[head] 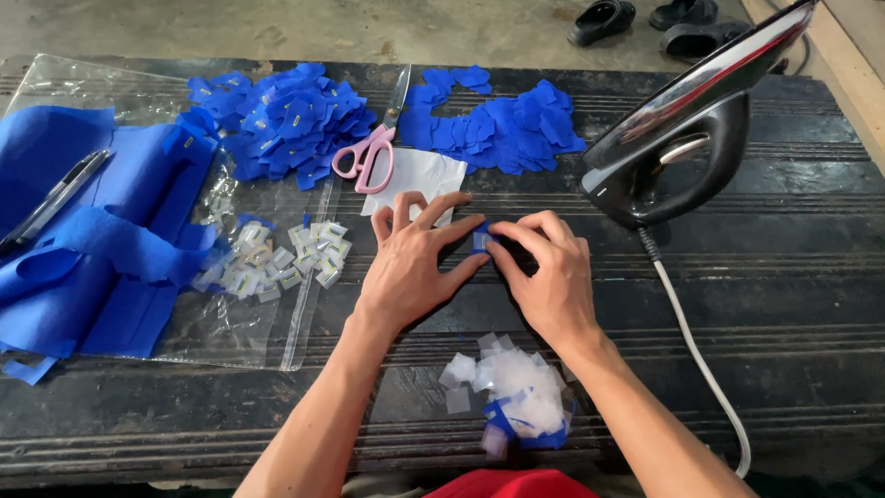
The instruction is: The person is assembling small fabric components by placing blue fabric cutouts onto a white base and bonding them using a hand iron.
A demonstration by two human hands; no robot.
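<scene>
Hands meet in the middle of the dark ribbed table (784, 304), seen from the head camera. The left hand (410, 267) lies flat with fingers spread, its fingertips pressing down the edge of a small blue fabric patch (481, 240) that has a little label on it. The right hand (548, 272) comes in from the other side, fingers curled, pinching that same patch between thumb and forefinger. So the patch sits right between both hands, on the table.

Stuff around it: just behind the left hand is a white sheet of paper (419, 175), with pink-handled scissors (373, 148) partly on top of it. Further back there are two heaps of blue fabric pieces, one with labels already on (281, 120) and a plain one (502, 124). A black iron (687, 138) stands tilted just right of the right hand, pretty close, its white cord (701, 360) running down along the right forearm. Near the wrists is a small heap of white backing scraps (516, 383) mixed with blue bits. On the left, a clear plastic bag (249, 323) holds loose small labels (277, 258), beside blue fabric strips (101, 240) with a pen (55, 198) on them.
</scene>
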